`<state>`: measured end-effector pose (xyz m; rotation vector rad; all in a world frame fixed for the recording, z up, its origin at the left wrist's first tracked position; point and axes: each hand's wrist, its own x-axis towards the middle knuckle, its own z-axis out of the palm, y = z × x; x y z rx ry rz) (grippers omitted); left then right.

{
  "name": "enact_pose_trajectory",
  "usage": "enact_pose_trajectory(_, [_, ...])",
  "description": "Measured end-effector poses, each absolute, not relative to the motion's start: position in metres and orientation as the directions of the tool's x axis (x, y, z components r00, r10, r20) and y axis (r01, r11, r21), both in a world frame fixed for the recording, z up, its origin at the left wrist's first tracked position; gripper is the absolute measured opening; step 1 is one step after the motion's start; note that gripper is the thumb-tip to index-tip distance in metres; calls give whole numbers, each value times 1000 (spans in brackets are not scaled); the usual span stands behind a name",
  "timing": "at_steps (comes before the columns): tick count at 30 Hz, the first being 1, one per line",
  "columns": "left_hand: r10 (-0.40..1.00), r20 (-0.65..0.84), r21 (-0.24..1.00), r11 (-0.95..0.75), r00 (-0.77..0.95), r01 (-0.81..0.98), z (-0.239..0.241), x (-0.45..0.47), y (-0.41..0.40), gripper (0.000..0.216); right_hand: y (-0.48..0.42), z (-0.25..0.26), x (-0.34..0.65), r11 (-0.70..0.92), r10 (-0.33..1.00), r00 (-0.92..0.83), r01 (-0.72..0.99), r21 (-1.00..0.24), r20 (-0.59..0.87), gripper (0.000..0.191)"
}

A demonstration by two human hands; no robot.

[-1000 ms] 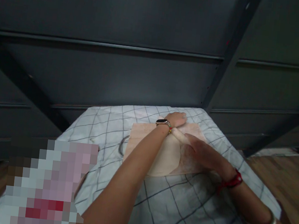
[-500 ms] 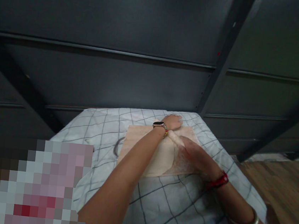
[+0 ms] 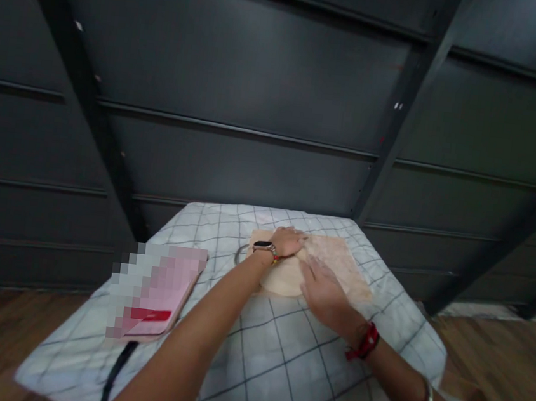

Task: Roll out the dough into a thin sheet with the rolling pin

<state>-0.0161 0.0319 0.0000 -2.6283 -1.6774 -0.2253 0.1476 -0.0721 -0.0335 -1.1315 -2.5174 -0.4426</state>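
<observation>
Our left hand [image 3: 287, 241] and right hand [image 3: 326, 291] meet over a flat, cream, dough-like sheet [image 3: 283, 281], likely steadying it on the rectangular peach mat [image 3: 345, 263]. We cannot tell whether either hand's fingers grip anything.

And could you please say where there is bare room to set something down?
Bare checked cloth shows between the forearms, nearer than the peach mat, and right of it. Crowded: the mat, under the left hand and right hand, and left, where the pink object lies.
</observation>
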Motion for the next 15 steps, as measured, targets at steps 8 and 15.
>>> enact_pose_trajectory(8, [899, 235, 5, -382, 370, 924, -12, -36, -3, 42, -57, -25, 161, 618, 715, -572, 786, 19, 402, 44])
enact_pose_trajectory(15, [883, 219, 123, -446, 414, 887, -13, -47, -1, 43, -21, -3, 186, 593, 707, -487, 803, -57, 513, 39])
